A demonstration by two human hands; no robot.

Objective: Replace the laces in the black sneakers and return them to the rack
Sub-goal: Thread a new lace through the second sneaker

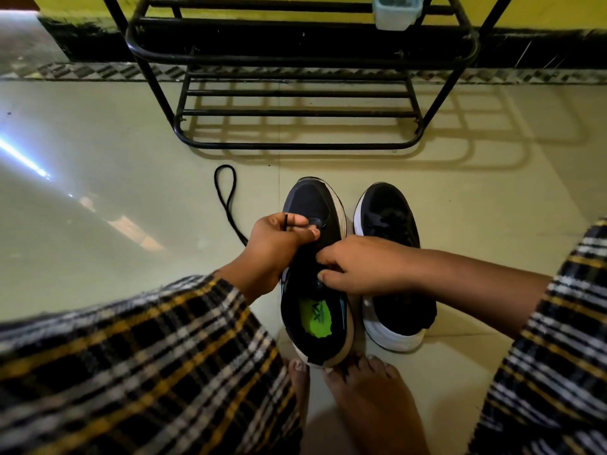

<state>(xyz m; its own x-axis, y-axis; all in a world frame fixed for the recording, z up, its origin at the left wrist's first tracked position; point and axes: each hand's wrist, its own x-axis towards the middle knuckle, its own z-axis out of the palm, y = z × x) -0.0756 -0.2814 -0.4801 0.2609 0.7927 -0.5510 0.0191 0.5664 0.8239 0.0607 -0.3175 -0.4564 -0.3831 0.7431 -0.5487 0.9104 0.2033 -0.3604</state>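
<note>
The left sneaker [315, 267] sat on the pale tiled floor [131, 165], toe toward the black metal rack [295, 93], with the right sneaker [391, 257] just beside it and bare toes [354, 372] at its heel. A black lace [226, 195] trailed off in a loop on the floor to the left. The lace looked thin, soft and floppy, so it probably had to be pinched right at the stiff tip to poke through an eyelet; the sneakers looked light, with soft uppers and firmer white soles, best steadied at the eyelet row or the collar. The left hand [279, 241] was curled, pinching the lace end between thumb and fingers above the eyelet area of the left sneaker. The right hand [361, 267] reached across, fingers bent and thumb set against the tongue or eyelet edge; it seemed to be gripping the upper there, but the contact was partly hidden. The right sneaker appeared already laced, though that was too dark to be sure.
</note>
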